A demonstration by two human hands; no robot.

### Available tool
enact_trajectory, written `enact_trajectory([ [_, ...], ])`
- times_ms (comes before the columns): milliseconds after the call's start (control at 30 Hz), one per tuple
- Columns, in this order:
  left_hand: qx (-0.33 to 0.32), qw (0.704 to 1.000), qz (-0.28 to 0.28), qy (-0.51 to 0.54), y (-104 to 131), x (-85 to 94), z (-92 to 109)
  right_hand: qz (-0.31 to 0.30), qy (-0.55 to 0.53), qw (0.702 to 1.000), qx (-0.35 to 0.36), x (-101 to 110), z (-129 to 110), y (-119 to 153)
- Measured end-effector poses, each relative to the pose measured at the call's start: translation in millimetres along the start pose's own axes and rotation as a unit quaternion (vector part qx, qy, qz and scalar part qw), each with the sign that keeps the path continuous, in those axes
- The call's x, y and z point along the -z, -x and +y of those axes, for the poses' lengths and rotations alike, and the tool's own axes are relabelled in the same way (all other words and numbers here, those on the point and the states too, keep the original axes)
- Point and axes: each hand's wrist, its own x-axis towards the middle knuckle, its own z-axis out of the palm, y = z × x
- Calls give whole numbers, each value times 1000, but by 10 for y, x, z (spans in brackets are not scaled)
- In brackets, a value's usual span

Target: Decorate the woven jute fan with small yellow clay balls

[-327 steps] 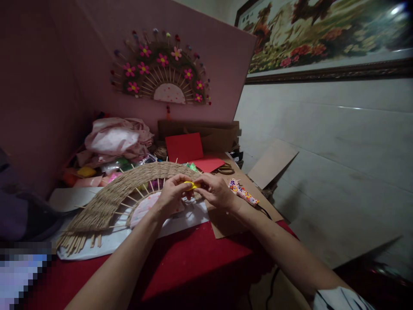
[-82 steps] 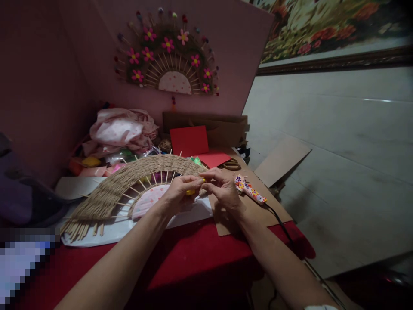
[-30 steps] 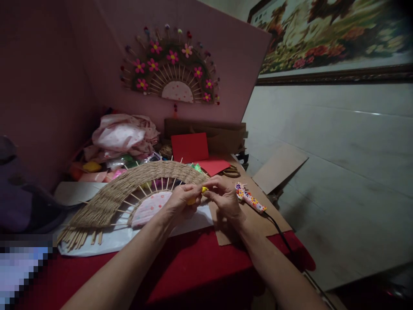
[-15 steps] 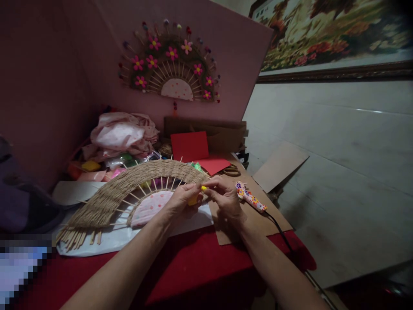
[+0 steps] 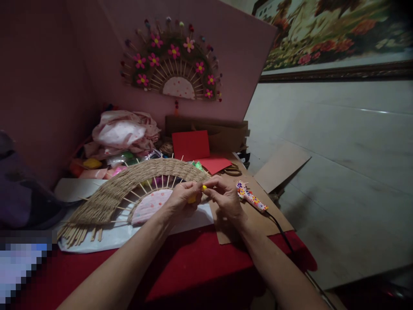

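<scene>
Both hands meet over the right end of a woven fan-shaped piece [image 5: 106, 198] with thin sticks and a pink dotted centre [image 5: 150, 209]. My left hand [image 5: 185, 198] is closed on a yellow piece [image 5: 192, 199], part of it hidden by the fingers. Thumb and fingers of my right hand [image 5: 225, 199] pinch a small yellow bit [image 5: 204, 187] at the left fingertips. Whether the two yellow parts are joined cannot be seen. A floral-patterned glue gun [image 5: 251, 197] lies on brown cardboard [image 5: 274, 221], right of my right hand.
Behind the hands are red sheets [image 5: 191, 145], scissors [image 5: 232, 170] and bundled pink cloth [image 5: 124, 131]. A black cord [image 5: 280, 228] runs off the red table cover [image 5: 190, 262]. A finished flowered fan [image 5: 174, 64] hangs on the pink board behind.
The view has shifted slightly, so the background sits a little further right. Both hands stay together at the yellow pieces, with only small finger movement.
</scene>
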Motion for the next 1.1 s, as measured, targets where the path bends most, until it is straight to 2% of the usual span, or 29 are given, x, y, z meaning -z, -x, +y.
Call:
enact_trajectory([
  [100, 20, 1000, -13, -7, 3, 5, -3, 21, 9, 1000, 4, 5, 8, 0],
  [200, 11, 999, -32, -6, 4, 20, -13, 9, 13, 1000, -19, 15, 22, 1],
  [267, 5, 1000, -26, -1, 4, 24, -17, 4, 18, 1000, -24, 18, 29, 0],
  [400, 16, 1000, -22, -14, 2, 16, -12, 14, 24, 1000, -5, 19, 28, -4],
  [533, 5, 1000, -24, -14, 4, 13, -15, 0, 14, 1000, 7, 16, 21, -5],
  [667, 26, 999, -34, -26, 7, 19, -27, 13, -5, 1000, 23, 15, 46, 0],
  [1100, -2, 1000, -25, -17, -4, 19, -40, 17, 29, 999, 42, -9, 48, 7],
])
